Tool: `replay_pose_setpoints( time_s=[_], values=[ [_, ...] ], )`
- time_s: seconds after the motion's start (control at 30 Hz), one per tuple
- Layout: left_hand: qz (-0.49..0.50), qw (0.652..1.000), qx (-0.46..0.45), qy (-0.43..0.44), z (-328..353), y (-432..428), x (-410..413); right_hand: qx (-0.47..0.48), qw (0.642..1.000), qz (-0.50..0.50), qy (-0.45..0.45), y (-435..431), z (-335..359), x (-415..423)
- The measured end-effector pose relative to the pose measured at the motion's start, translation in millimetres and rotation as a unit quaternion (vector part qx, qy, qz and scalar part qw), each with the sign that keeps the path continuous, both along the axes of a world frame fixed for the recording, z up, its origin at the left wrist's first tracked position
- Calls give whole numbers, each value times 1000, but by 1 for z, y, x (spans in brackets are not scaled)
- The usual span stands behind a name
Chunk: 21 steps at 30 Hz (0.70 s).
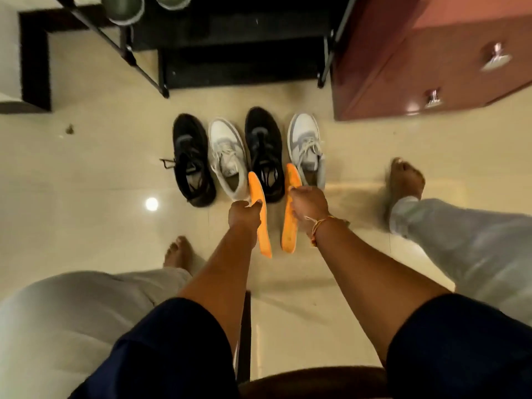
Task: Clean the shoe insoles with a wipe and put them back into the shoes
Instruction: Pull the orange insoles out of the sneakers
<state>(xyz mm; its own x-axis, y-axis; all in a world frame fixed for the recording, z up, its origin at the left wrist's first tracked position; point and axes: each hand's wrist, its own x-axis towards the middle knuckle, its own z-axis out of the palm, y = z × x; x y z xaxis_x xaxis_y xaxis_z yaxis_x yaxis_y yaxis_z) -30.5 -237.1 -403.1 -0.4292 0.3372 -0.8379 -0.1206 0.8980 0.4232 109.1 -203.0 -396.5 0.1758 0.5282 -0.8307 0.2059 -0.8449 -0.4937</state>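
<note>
L hand [244,210] is gripping the left orange insole [264,240], fingers curled round it; R hand [309,207] is clutching the right orange insole [288,240] same way. Both insoles are hanging mid-frame, tips overlapping the 4 shoes [227,159] lined up on the floor [86,182].

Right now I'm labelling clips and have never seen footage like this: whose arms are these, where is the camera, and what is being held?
There is no machine here. A person wears a wide-angle camera on the head, and it looks down at their own bare arms. The left hand grips one orange insole, and the right hand grips the other orange insole. Four shoes stand in a row on the tiled floor: two black shoes alternating with two white-grey shoes.
</note>
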Motion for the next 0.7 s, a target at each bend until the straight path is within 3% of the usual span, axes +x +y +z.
replay_pose_setpoints(
  time_s=[0.13,0.3,0.47,0.7],
  values=[
    [104,985,134,-39,72,60,-24,109,985,-39,127,48,90,-27],
    [206,926,309,-70,163,132,-70,188,961,-35,200,114,166,-66],
    [213,917,334,-44,196,187,-119,196,949,-49,242,177,204,-117],
    [216,911,351,-27,176,228,-149,169,967,-41,185,234,185,-160]
  ],
)
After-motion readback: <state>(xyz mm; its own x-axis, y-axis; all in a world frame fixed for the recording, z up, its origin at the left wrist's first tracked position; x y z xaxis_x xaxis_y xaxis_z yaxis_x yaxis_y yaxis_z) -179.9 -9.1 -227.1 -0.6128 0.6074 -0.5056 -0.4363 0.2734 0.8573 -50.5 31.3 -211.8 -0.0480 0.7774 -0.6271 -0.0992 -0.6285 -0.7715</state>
